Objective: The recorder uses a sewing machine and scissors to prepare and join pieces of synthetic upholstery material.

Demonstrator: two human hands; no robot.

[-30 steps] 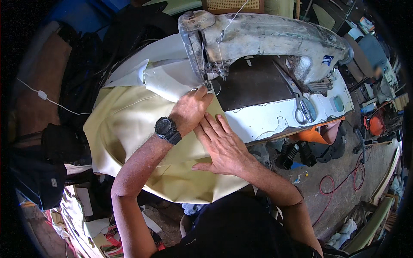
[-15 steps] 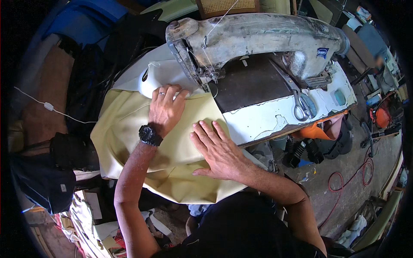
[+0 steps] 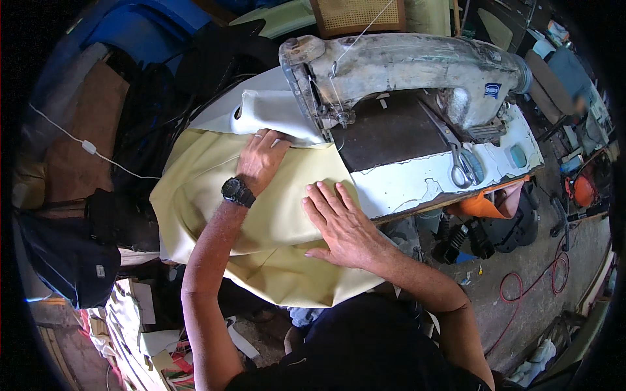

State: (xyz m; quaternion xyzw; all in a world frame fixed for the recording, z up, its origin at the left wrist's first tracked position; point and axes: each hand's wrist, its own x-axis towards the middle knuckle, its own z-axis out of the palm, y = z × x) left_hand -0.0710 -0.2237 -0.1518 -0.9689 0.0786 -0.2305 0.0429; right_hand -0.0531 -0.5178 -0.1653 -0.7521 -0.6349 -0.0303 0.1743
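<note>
A large sheet of pale yellow vinyl fabric (image 3: 280, 215) lies wrinkled over the near left end of the sewing table. Along its far edge, beside a folded white piece (image 3: 277, 111), my left hand (image 3: 262, 159) has its fingers bent and closed on the yellow fabric; the fingertips are partly hidden. My right hand (image 3: 349, 228) rests palm down on the fabric with fingers spread. Just beyond stands an old, worn sewing machine (image 3: 404, 62). Its needle area (image 3: 342, 117) is by the fabric's far right corner, with thread running down to it.
Metal scissors (image 3: 462, 169) lie on the chipped white tabletop (image 3: 404, 189), right of the machine's dark bed. An orange cloth (image 3: 489, 202) hangs below the table edge. A red hose (image 3: 515, 287) coils on the floor at right. Scraps (image 3: 140, 326) are piled at lower left.
The whole view has shifted, so the machine and table appear slightly lower and to the right. The white piece beyond my left hand looks more spread out. My right hand stays flat on the fabric.
</note>
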